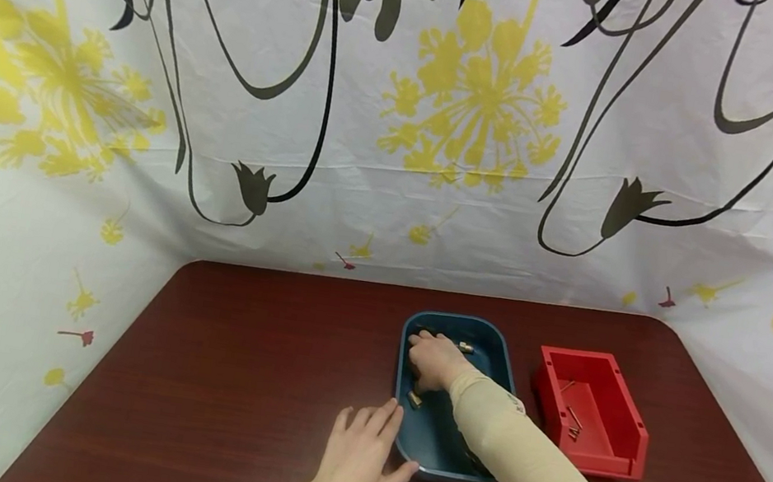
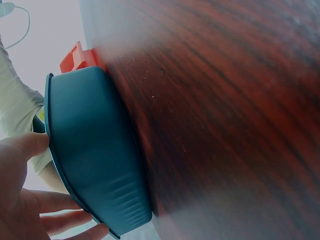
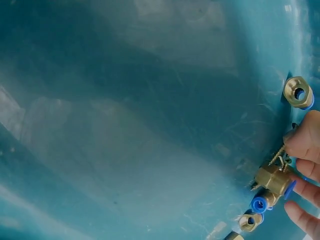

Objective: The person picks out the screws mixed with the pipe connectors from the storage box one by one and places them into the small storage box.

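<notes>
In the head view my right hand (image 1: 438,362) reaches down into a dark teal tub (image 1: 434,444). The right wrist view has its thumb and fingertips (image 3: 306,137) among several brass fittings with blue ends, one being a brass fitting (image 3: 271,179). A thin brass-coloured screw (image 3: 277,155) lies at the thumb tip; whether it is pinched I cannot tell. Another hex brass fitting (image 3: 298,92) rests apart near the tub wall. My left hand (image 1: 357,457) touches the tub's near left rim, fingers spread and nearly straight; the left wrist view shows thumb and fingertips against this rim.
A red open-front bin (image 1: 619,413) stands right of the tub, with several screws (image 1: 575,426) on its floor. Both containers are on a dark red-brown table (image 1: 245,386). A patterned white cloth (image 1: 339,159) hangs behind the table and along its sides.
</notes>
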Motion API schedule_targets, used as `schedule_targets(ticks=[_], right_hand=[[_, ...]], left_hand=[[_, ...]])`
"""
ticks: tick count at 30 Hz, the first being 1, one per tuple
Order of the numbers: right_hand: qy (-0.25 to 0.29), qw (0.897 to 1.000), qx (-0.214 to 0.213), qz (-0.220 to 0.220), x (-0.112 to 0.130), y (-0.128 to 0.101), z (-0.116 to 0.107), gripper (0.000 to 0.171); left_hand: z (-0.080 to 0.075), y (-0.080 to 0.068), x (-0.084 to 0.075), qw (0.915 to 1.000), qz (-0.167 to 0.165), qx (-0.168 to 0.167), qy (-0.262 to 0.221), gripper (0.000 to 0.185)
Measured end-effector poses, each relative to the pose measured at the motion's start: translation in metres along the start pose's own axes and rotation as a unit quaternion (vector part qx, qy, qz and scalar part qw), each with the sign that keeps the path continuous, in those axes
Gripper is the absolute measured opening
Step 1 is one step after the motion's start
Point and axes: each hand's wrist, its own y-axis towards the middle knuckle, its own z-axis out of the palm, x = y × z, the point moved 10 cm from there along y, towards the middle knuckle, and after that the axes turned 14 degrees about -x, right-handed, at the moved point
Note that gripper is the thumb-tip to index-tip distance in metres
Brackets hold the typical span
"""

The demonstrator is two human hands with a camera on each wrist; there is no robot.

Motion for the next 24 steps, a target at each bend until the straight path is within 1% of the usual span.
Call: schedule_targets(ticks=[11, 18, 24], right_hand=[[0.006, 1.0, -0.005, -0.009, -0.001, 0.0, -0.009, 0.024], [0.001, 0.999, -0.02, -0.024, -0.002, -0.001, -0.022, 0.024], [-0.007, 0.999, -0.018, -0.038, -0.003, -0.005, -0.031, 0.023]], left_hand=[[0.0, 0.0, -0.001, 1.0, 0.001, 0.002, 0.006, 0.064], [0.0, 0.001, 0.0, 1.0, -0.001, 0.004, 0.004, 0.064], [0.001, 0.0, 0.0, 1.0, 0.002, 0.003, 0.009, 0.065]])
